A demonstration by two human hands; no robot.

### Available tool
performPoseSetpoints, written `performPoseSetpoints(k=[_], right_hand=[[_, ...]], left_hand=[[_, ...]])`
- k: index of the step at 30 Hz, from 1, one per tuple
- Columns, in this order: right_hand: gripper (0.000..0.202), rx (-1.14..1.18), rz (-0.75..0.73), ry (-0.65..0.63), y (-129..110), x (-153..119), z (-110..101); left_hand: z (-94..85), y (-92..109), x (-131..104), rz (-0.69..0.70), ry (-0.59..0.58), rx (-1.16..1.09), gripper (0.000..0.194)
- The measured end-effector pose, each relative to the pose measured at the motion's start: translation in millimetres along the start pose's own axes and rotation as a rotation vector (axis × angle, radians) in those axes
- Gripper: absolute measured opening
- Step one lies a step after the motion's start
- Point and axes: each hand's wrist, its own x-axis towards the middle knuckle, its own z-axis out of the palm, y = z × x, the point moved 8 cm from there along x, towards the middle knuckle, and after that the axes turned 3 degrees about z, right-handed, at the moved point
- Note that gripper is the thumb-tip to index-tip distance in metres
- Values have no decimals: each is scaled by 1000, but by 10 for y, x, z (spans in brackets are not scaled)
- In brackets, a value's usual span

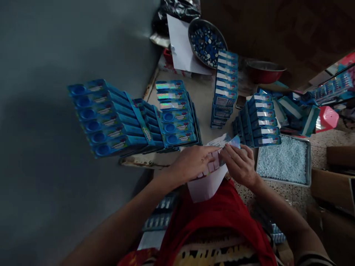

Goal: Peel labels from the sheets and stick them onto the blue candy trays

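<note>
Close to my body, at the table's front edge, my left hand (191,162) grips a white sheet-like piece (206,187) with pale printed squares. Its index finger points toward my right hand (240,165), whose fingers pinch a shiny bluish strip (235,142) at the upper right of that piece. Whether the strip is part of it, I cannot tell. Beyond my left hand stand blue candy boxes (177,127) with round blue windows, in stacked rows. A blue box stack (266,120) with white strips on its fronts is just past my right hand.
A taller blue box stack (226,85) stands farther back. Behind it are a metal bowl (208,42) of small blue and white pieces and a red bowl (264,72). At right lies a tray (285,160) of pale granules. Brown cartons (334,188) flank the floor.
</note>
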Motion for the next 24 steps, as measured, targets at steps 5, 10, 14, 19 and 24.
performPoseSetpoints(k=[5,10,14,19,24], right_hand=[[34,-5,-57,25,-16,-104,-59],[36,27,-18,-46,-44,-215,4],[24,-62,11,-21,-77,-151,-47],[14,-104,5,-17,-120,-3,-48],[20,-21,-7,-83,-131,-60,80]], left_hand=[[235,-74,69,65,-95,-222,45],[221,-114,108,75,-67,-327,38],[168,-86,103,50,-52,-233,41],[133,-55,120,41,-61,-201,40],[173,-114,146,84,-90,-345,36]])
